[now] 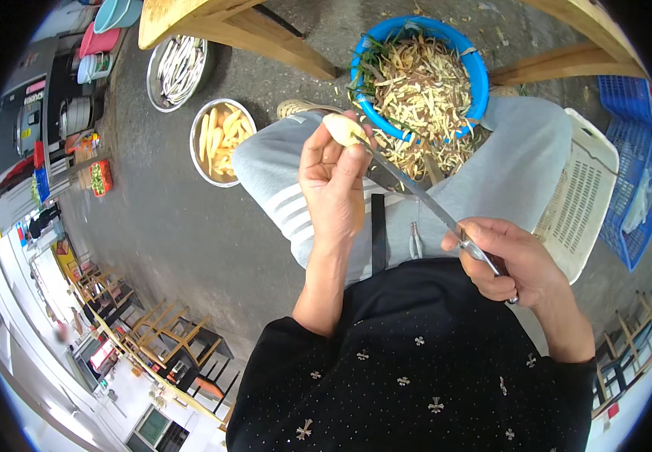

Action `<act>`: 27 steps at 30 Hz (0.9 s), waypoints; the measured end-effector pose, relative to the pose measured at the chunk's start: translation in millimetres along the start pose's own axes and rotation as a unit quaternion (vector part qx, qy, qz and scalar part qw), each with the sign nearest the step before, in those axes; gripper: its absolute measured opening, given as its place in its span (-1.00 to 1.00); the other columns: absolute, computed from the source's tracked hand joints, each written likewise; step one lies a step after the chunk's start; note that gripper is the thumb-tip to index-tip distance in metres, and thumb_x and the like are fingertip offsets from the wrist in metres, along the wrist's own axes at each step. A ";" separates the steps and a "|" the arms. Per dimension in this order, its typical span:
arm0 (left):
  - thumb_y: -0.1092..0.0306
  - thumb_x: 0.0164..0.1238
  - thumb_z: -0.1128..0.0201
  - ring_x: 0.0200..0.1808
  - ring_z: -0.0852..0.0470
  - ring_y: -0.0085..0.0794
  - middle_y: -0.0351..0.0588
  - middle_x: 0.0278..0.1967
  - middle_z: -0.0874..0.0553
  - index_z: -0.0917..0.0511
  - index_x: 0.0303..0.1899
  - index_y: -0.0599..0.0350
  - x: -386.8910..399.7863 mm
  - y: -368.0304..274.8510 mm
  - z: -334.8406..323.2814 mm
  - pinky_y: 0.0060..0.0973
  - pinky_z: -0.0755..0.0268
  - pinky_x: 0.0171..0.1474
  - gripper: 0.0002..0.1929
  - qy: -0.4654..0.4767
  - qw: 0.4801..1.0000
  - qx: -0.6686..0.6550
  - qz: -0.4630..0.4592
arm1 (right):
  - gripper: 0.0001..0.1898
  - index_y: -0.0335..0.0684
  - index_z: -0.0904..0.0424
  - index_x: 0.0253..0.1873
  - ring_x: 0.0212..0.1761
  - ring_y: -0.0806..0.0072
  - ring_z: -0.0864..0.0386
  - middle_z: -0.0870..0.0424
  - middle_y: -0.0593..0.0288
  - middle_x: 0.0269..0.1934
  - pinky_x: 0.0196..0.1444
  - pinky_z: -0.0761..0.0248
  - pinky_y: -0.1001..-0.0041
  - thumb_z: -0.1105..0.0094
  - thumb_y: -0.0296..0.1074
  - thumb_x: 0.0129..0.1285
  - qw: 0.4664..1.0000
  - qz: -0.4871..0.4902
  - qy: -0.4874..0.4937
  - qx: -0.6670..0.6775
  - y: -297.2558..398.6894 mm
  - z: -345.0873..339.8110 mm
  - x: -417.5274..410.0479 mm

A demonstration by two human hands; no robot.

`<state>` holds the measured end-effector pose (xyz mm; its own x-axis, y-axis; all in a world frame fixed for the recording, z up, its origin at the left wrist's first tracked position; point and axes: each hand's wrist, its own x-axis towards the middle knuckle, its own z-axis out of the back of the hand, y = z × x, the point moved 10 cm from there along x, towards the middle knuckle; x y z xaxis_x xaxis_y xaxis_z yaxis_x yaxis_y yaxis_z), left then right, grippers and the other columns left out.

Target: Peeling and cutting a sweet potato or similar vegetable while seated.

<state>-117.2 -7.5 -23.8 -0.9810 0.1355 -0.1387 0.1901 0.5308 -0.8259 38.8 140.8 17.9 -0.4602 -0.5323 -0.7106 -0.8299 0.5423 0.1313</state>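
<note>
My left hand is raised above my lap, its fingertips and thumb pinching a pale, peeled piece of root vegetable. My right hand grips the handle of a long, narrow knife. The blade slants up to the left, and its tip meets the vegetable beside my left thumb. Beyond my lap, between my knees, a blue plastic basin is heaped with peelings. More peelings lie loose on the near side of its rim.
Left of my knee, a metal bowl holds peeled yellow roots. Behind it, another bowl contains long whitish strips. Wooden furniture legs flank the basin. A white perforated crate and blue crates are at right.
</note>
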 end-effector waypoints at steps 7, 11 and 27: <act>0.44 0.42 -0.17 0.14 -0.62 -0.30 0.04 0.20 -0.55 -0.23 0.40 0.08 -5.8 16.8 -12.9 -0.40 -0.50 0.25 -0.44 -0.010 0.987 -0.078 0.142 | -0.66 -0.34 -0.51 0.10 -0.75 0.76 -0.20 -0.45 0.34 -0.59 -0.72 -0.01 0.69 0.09 -0.17 0.55 0.979 0.105 -0.050 -0.169 20.8 14.4 -5.3; 0.45 0.44 -0.13 0.11 -0.65 -0.30 0.10 0.21 -0.55 -0.21 0.41 0.11 -7.1 24.8 -10.1 -0.39 -0.57 0.19 -0.45 -0.016 0.969 -0.157 0.191 | -0.71 -0.29 -0.53 0.09 -0.70 0.78 -0.23 -0.49 0.36 -0.56 -0.68 -0.03 0.70 0.01 -0.21 0.52 0.954 0.164 -0.119 -0.219 34.2 33.5 -12.6; 0.34 0.45 -0.19 0.05 -0.69 -0.27 0.13 0.14 -0.57 -0.30 0.32 0.38 -24.3 34.8 -15.8 -0.46 -0.60 0.18 -0.49 0.059 0.923 -0.202 0.322 | -0.90 -0.27 -0.68 -0.21 -0.64 0.32 -0.49 -0.57 0.12 -0.54 -0.57 -0.28 0.40 -0.31 -0.42 0.21 0.555 0.380 -0.290 -0.680 116.1 -26.4 -78.0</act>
<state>-86.2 20.9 -40.5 -0.6536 0.6090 -0.4493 0.7541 0.5746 -0.3182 -30.0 228.1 106.9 -0.9892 0.0276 -0.1442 -0.1176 -0.7368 0.6658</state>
